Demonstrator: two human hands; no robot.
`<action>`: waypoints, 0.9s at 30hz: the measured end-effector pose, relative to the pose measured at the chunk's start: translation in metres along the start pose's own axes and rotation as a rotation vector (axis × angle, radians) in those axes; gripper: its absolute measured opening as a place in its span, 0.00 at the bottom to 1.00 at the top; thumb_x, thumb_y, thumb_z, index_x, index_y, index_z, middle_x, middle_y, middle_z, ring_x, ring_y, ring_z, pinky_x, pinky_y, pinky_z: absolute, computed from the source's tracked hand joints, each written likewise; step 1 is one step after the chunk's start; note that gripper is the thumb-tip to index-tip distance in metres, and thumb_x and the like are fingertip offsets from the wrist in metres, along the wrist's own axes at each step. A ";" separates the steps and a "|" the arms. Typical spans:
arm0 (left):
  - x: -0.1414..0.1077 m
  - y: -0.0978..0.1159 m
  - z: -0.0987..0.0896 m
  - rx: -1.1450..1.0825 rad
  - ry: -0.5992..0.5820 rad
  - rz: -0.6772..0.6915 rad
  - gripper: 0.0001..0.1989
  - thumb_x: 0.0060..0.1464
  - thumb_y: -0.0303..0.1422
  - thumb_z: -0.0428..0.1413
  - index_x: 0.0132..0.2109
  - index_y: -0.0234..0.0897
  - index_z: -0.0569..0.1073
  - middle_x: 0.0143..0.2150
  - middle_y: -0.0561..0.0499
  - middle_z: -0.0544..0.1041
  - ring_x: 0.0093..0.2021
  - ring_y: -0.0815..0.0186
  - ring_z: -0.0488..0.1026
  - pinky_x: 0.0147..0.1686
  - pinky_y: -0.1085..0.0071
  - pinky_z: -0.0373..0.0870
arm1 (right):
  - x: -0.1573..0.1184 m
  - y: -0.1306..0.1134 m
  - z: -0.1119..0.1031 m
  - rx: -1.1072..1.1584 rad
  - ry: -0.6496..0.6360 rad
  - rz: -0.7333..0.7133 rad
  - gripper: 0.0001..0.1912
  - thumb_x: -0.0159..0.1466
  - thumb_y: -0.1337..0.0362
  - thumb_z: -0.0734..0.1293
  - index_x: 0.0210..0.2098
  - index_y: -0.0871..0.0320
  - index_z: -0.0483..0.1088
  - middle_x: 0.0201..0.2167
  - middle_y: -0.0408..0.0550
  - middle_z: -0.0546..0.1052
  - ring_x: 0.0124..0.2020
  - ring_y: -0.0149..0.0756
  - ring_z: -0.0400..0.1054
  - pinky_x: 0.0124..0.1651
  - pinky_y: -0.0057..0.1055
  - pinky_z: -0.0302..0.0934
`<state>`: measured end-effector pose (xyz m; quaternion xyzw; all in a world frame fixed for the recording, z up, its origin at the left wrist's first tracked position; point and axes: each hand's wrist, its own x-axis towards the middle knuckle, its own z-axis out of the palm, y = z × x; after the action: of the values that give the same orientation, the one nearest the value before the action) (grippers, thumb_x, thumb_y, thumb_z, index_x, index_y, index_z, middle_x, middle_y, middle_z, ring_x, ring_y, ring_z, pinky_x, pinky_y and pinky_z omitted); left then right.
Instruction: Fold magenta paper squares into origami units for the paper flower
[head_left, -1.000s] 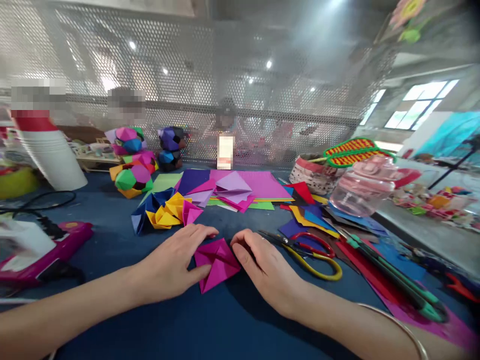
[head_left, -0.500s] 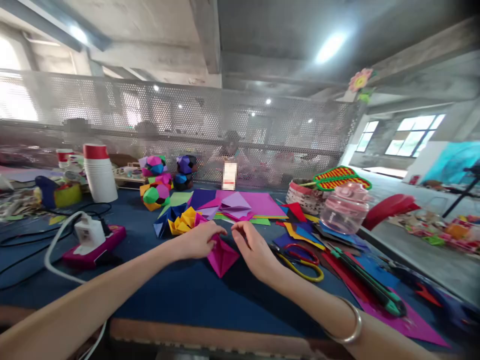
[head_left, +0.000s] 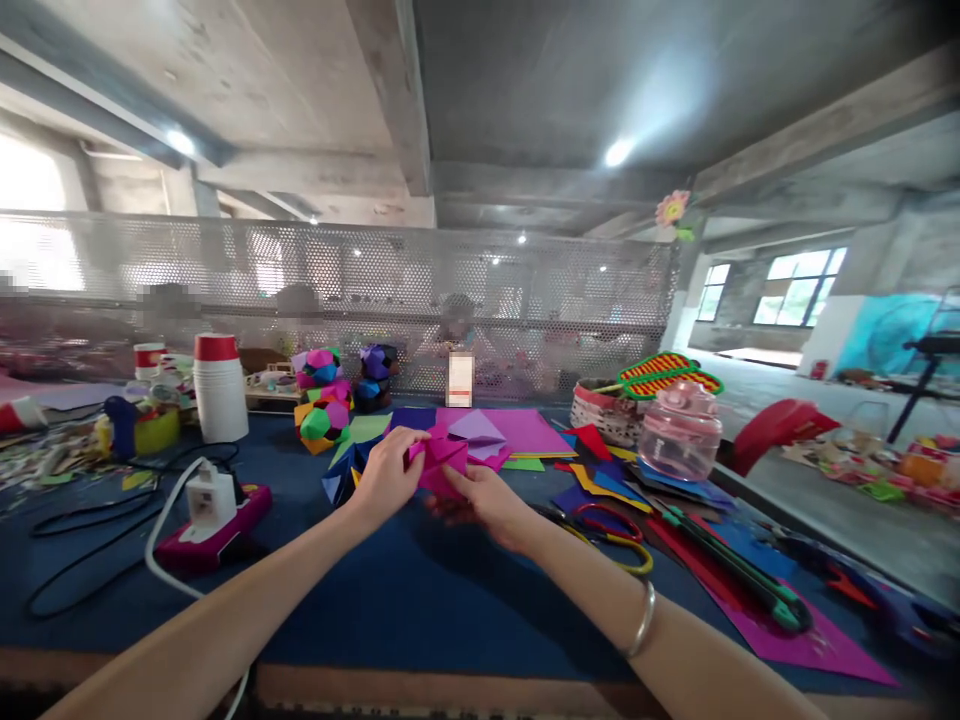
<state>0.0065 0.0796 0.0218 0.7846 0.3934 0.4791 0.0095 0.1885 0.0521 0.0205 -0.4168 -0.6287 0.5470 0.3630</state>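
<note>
A folded magenta paper (head_left: 439, 468) is held up off the table between my two hands. My left hand (head_left: 391, 468) pinches its left side with thumb and fingers. My right hand (head_left: 487, 500) grips its lower right edge, thumb on top and fingers beneath. Behind my left wrist, folded dark blue paper (head_left: 341, 478) shows, with a sliver of yellow beside it. Just beyond the held piece lie a folded lilac paper (head_left: 476, 430) and a stack of magenta sheets (head_left: 532, 432).
To the right are scissors (head_left: 611, 535), a green utility knife (head_left: 739, 570), a clear pink bottle (head_left: 680, 435) and a woven basket (head_left: 604, 412). On the left stand stacked paper cups (head_left: 220, 390), a power strip (head_left: 217, 535) with cables, and colourful paper balls (head_left: 322, 420). A phone (head_left: 460, 380) stands behind.
Both hands have closed on the magenta paper and lifted it from the table, turning it. Before, my right hand was off it. The camera view has tipped upward.
</note>
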 end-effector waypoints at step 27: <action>-0.003 0.009 0.002 -0.794 -0.331 -0.434 0.16 0.66 0.38 0.57 0.56 0.34 0.71 0.50 0.45 0.76 0.43 0.61 0.77 0.42 0.61 0.77 | -0.005 0.013 -0.014 -0.297 -0.027 -0.137 0.15 0.71 0.57 0.66 0.51 0.60 0.71 0.46 0.50 0.76 0.40 0.37 0.74 0.42 0.38 0.72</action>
<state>0.0129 0.0724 0.0219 0.6859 0.3280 0.4477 0.4707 0.2046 0.0538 0.0097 -0.4149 -0.7344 0.4274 0.3252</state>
